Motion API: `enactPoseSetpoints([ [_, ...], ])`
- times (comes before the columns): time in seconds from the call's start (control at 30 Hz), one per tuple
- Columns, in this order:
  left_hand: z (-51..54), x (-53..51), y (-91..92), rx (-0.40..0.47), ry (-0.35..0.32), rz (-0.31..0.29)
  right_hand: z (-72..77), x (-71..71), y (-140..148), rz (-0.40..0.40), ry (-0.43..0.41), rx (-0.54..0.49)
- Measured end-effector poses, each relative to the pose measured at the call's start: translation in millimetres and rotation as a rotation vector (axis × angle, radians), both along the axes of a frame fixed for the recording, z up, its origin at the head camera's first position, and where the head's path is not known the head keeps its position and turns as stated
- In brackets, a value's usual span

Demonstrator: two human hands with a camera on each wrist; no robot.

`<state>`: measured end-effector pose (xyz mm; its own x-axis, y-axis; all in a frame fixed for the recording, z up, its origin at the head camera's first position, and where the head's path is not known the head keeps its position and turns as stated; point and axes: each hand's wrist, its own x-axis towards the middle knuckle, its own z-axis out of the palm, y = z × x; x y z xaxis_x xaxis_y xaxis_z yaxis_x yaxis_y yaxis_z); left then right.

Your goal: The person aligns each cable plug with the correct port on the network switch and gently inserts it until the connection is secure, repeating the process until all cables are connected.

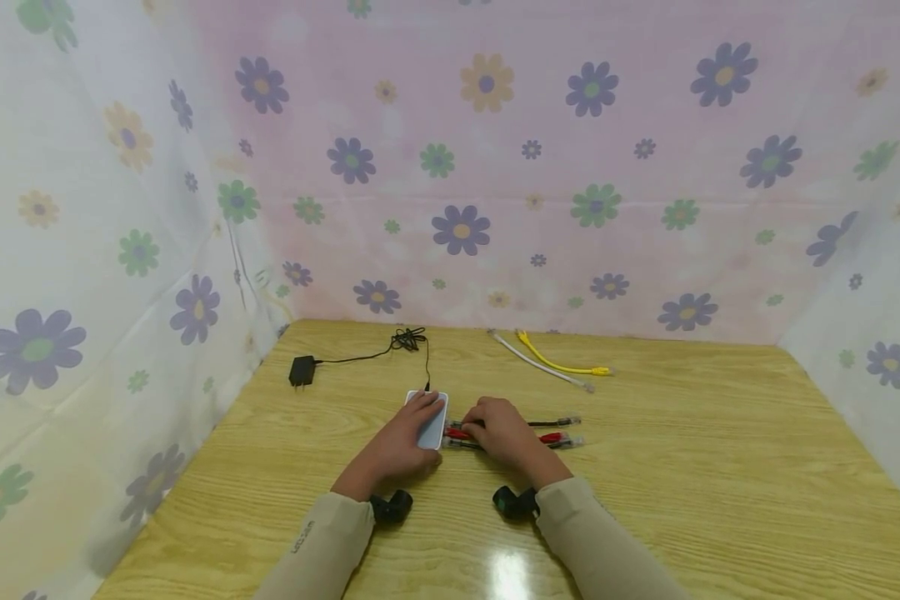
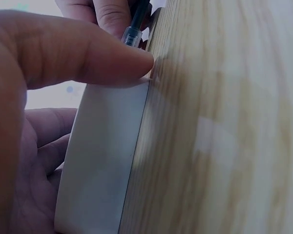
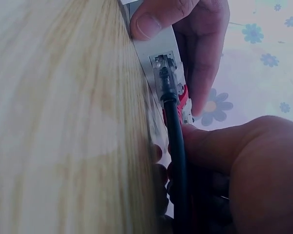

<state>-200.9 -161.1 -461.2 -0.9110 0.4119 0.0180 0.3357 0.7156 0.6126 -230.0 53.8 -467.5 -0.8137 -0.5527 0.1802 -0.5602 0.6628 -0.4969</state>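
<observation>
A white network switch (image 1: pixel 433 429) lies flat on the table, a black power cord running into its far end. My left hand (image 1: pixel 401 443) grips it, the thumb on the near side and the fingers across its top. Three short network cables extend from its right side. The nearest black cable (image 3: pixel 176 136) has its clear plug in a port. Behind it are a red cable (image 1: pixel 551 437) and a far black cable (image 1: pixel 558 422). My right hand (image 1: pixel 504 435) pinches one of these close to the switch; its fingers hide which one and how far that plug is in.
A white cable (image 1: pixel 536 362) and a yellow cable (image 1: pixel 566 367) lie loose at the back. The black power adapter (image 1: pixel 302 370) sits at the back left, its cord (image 1: pixel 408 337) bundled. Flowered cloth walls (image 1: pixel 461 229) stand behind and at both sides of the wooden table (image 1: pixel 690 467).
</observation>
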Motion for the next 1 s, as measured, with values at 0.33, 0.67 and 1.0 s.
enactPoseSetpoints([
  [0.33,0.4,0.8,-0.1,0.012,-0.003,-0.011,5.6,-0.1,-1,-0.022,-0.032,0.041],
  [0.67,2.1,2.1,0.0,0.023,-0.003,-0.018,12.9,1.3,-2,-0.024,-0.039,0.109],
  [1.0,-0.1,1.1,-1.4,0.027,0.001,-0.031,23.8,-4.1,0,0.059,-0.035,0.197],
])
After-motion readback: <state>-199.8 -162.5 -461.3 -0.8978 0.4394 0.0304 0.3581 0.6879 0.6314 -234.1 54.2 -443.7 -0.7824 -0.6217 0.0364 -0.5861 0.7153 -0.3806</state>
